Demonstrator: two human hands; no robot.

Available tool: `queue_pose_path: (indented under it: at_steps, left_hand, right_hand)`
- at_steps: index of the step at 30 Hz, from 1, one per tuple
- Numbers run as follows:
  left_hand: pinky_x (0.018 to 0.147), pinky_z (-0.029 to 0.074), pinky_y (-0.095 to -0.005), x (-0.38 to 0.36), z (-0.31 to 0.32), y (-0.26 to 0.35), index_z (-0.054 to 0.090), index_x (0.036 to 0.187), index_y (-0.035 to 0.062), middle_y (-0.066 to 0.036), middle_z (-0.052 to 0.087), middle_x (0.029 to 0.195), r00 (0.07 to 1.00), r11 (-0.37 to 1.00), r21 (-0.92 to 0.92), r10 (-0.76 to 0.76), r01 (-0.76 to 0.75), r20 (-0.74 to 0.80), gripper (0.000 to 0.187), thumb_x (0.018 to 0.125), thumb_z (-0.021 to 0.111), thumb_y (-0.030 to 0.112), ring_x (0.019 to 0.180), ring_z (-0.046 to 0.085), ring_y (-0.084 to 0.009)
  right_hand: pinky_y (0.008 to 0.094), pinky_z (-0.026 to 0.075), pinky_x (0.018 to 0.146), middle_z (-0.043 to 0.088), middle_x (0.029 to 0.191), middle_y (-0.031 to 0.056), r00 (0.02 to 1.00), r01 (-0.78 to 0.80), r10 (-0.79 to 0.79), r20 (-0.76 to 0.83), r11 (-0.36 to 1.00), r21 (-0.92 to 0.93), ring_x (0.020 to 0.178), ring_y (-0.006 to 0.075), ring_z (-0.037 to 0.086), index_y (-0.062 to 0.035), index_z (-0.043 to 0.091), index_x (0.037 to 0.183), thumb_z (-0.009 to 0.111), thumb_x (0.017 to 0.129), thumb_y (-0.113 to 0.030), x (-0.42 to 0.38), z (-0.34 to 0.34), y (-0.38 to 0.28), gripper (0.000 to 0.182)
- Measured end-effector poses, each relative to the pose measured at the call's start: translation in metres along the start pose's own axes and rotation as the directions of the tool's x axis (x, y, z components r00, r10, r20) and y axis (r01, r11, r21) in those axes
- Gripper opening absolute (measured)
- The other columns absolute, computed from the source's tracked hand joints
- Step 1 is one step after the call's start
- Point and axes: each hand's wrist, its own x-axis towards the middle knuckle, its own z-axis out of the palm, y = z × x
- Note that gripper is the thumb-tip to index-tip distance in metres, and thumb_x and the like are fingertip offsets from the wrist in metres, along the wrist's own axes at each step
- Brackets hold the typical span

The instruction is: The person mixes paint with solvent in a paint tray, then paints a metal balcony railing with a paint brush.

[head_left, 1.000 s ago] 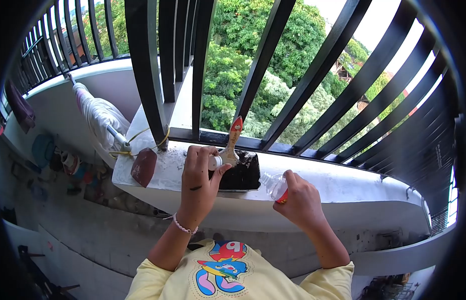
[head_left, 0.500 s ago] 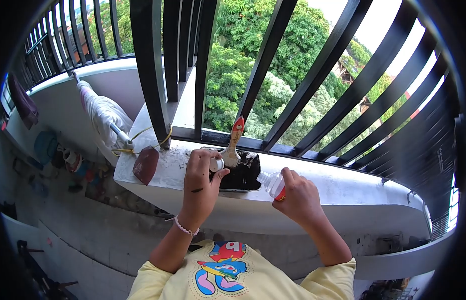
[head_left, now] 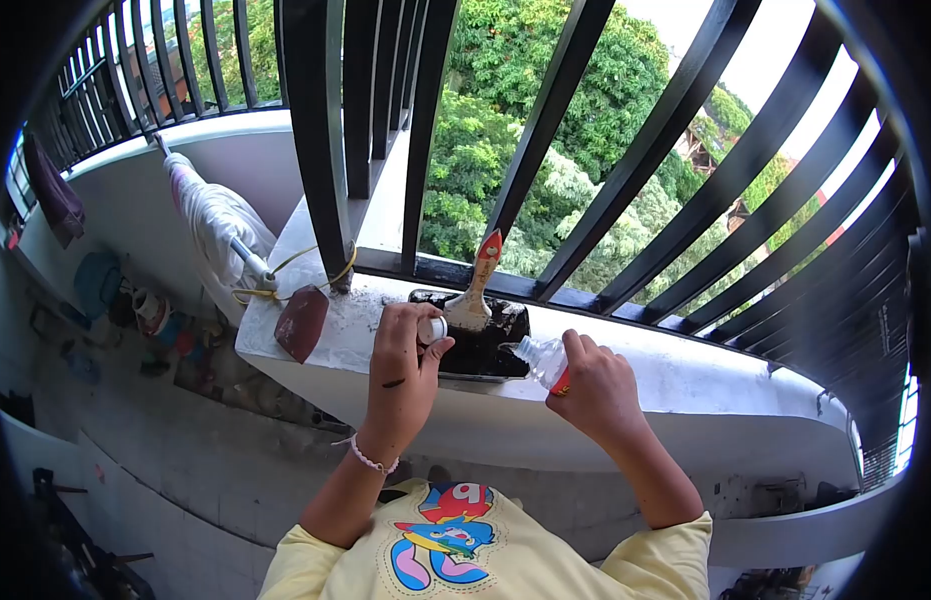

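My left hand [head_left: 400,355] pinches a small white cap [head_left: 432,330] between thumb and fingers, just over the left side of a paint tray [head_left: 500,378]. The tray holds black paint. My right hand [head_left: 597,385] is wrapped round a clear plastic bottle [head_left: 547,358] with a red label. The bottle is tipped on its side, its mouth toward the tray, and clear liquid seems to run from it into the paint. A paintbrush [head_left: 475,300] with a red-tipped handle rests in the tray, its bristles at the back edge and its handle leaning on the railing.
The tray stands on a white ledge [head_left: 675,375] below black railing bars [head_left: 545,150]. Left of it lies a dark red piece of sandpaper or scraper-like thing [head_left: 302,325]. A yellow cord [head_left: 285,275] loops round a post beside a white folded cloth on a pole [head_left: 210,215].
The bottle is tipped a little further and liquid now shows at its mouth. The whole view has shifted slightly; my left hand still holds the cap.
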Motion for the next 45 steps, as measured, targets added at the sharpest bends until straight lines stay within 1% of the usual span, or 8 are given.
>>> queue_pose_path:
  at_steps: [6, 15, 23, 29, 36, 39, 41, 45]
  left_hand:
    - [0.074, 0.051, -0.0315, -0.002, -0.002, 0.001, 0.061, 0.116, 0.0021, -0.009, 0.055, 0.103, 1.0, 0.999, 0.037, 0.006, -0.007, 0.027, 0.027, 0.092, 0.073, 0.006, 0.078, 0.058, -0.0177]
    - [0.084, 0.053, -0.027, -0.006, -0.002, 0.009, 0.06, 0.123, 0.0012, -0.007, 0.061, 0.111, 0.969, 0.959, -0.237, -0.103, 0.156, 0.223, 0.027, 0.097, 0.067, 0.003, 0.094, 0.065, -0.0137]
    - [0.088, 0.057, -0.0271, 0.017, 0.004, 0.053, 0.066, 0.126, 0.0023, -0.008, 0.065, 0.113, 0.934, 0.897, -0.437, 0.094, 0.071, 0.345, 0.034, 0.093, 0.072, 0.005, 0.101, 0.07, -0.0142]
    - [0.081, 0.058, -0.0312, 0.029, 0.006, 0.083, 0.07, 0.122, 0.0032, -0.01, 0.065, 0.108, 0.888, 0.935, -0.295, 0.299, -0.198, 0.35, 0.036, 0.086, 0.076, 0.0, 0.094, 0.071, -0.0173]
    - [0.086, 0.058, -0.0313, 0.026, 0.016, 0.1, 0.071, 0.112, -0.0023, -0.01, 0.067, 0.104, 0.87, 0.926, -0.289, 0.338, -0.241, 0.358, 0.025, 0.087, 0.069, -0.006, 0.099, 0.07, -0.0212]
    - [0.091, 0.057, -0.0324, 0.032, 0.016, 0.102, 0.07, 0.113, -0.0024, -0.011, 0.067, 0.109, 0.813, 0.87, -0.476, 0.366, -0.127, 0.453, 0.025, 0.089, 0.065, -0.007, 0.106, 0.069, -0.0233]
    - [0.092, 0.056, -0.0333, 0.036, 0.022, 0.099, 0.069, 0.115, -0.0024, -0.012, 0.067, 0.113, 0.742, 0.838, -0.524, 0.446, -0.15, 0.501, 0.026, 0.09, 0.063, -0.008, 0.108, 0.068, -0.0241]
    - [0.09, 0.055, -0.0331, 0.03, 0.039, 0.096, 0.066, 0.112, -0.0034, -0.012, 0.066, 0.11, 0.656, 0.661, -0.745, 0.603, -0.092, 0.454, 0.026, 0.093, 0.052, -0.012, 0.104, 0.068, -0.0243]
  right_hand:
    - [0.0434, 0.055, 0.077, 0.065, 0.098, 0.0143, 0.999, -0.023, 0.024, -0.023, 0.999, 0.036, 0.087, 0.035, 0.07, -0.0025, 0.053, 0.117, 0.086, 0.065, -0.02, -0.002, -0.001, -0.002, 0.063]
    - [0.0433, 0.056, 0.086, 0.069, 0.104, 0.022, 0.977, -0.035, 0.144, -0.156, 0.835, 0.549, 0.096, 0.0374, 0.071, 0.0014, 0.052, 0.121, 0.087, 0.071, -0.021, -0.005, 0.014, -0.004, 0.065]
    - [0.0332, 0.055, 0.085, 0.07, 0.103, 0.0114, 0.994, 0.085, 0.043, -0.102, 0.293, 0.952, 0.095, 0.0178, 0.07, -0.0008, 0.052, 0.123, 0.089, 0.071, -0.02, -0.023, 0.033, -0.019, 0.067]
    - [0.033, 0.055, 0.082, 0.07, 0.101, 0.0116, 0.987, 0.064, 0.121, -0.102, 0.281, 0.958, 0.092, 0.0182, 0.07, -0.0008, 0.052, 0.123, 0.09, 0.069, -0.022, -0.035, 0.021, -0.022, 0.069]
    - [0.0366, 0.057, 0.076, 0.07, 0.097, 0.0153, 0.863, 0.124, 0.235, -0.447, 0.76, 0.638, 0.085, 0.0249, 0.073, 0.0015, 0.053, 0.121, 0.087, 0.068, -0.02, -0.047, 0.018, -0.023, 0.067]
    - [0.0374, 0.059, 0.072, 0.07, 0.097, 0.0145, 0.92, 0.215, 0.16, -0.358, 0.559, 0.801, 0.081, 0.0262, 0.074, 0.0017, 0.054, 0.119, 0.088, 0.068, -0.021, -0.054, 0.015, -0.014, 0.065]
    - [0.0376, 0.061, 0.068, 0.069, 0.097, 0.015, 0.964, -0.056, -0.255, -0.071, -0.456, 0.888, 0.081, 0.0277, 0.073, 0.0011, 0.056, 0.117, 0.087, 0.069, -0.024, -0.056, 0.033, -0.005, 0.062]
    - [0.0368, 0.06, 0.059, 0.063, 0.088, 0.014, 0.805, -0.285, -0.488, -0.336, -0.816, 0.502, 0.07, 0.0307, 0.071, 0.0016, 0.046, 0.123, 0.082, 0.068, -0.034, -0.059, 0.06, -0.021, 0.074]
